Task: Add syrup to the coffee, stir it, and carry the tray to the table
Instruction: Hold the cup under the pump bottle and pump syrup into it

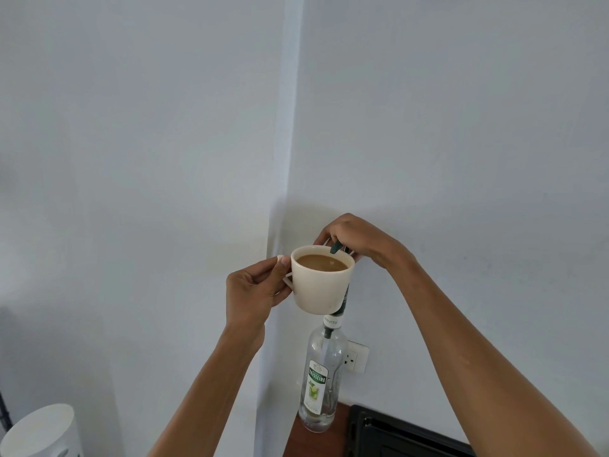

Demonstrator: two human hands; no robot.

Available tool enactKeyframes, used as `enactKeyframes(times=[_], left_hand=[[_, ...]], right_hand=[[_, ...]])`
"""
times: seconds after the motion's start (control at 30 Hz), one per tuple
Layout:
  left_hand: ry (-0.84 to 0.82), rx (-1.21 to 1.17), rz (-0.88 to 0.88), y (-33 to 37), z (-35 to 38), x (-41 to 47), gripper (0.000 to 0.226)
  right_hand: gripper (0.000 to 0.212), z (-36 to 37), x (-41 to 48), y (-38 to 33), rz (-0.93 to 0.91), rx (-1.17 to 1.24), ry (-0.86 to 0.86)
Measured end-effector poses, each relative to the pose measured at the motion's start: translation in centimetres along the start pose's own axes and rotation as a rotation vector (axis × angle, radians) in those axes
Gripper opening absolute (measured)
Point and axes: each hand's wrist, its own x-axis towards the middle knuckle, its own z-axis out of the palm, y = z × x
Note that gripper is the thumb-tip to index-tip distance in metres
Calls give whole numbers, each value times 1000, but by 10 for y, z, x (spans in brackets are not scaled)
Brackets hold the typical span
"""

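A cream cup [321, 285] of milky coffee [321, 262] is held up in the air in front of the wall. My left hand [252, 291] pinches its handle on the left side. My right hand [349, 235] rests on the dark green pump head [336, 248] of a clear syrup bottle [321, 380], whose spout hangs over the cup's far right rim. The bottle stands upright on a brown counter below the cup, its neck partly hidden behind the cup. It has a green and white label.
A black tray [395, 433] lies on the counter to the right of the bottle. A wall socket [356, 357] sits behind the bottle. A white rounded container [41, 430] is at the bottom left.
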Motion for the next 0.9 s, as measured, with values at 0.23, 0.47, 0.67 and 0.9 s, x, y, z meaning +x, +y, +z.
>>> enactKeyframes(times=[0.23, 0.47, 0.67, 0.9], left_hand=[[-12, -12, 3, -2, 0, 0, 9], [-11, -7, 2, -4, -1, -1, 12], [-13, -11, 0, 0, -1, 0, 11], [-13, -12, -5, -2, -1, 0, 12]], right_hand=[[42, 0, -2, 3, -52, -18, 17], [39, 1, -3, 3, -70, -48, 25], [40, 1, -4, 2, -73, -46, 40], [41, 1, -5, 1, -81, -74, 44]])
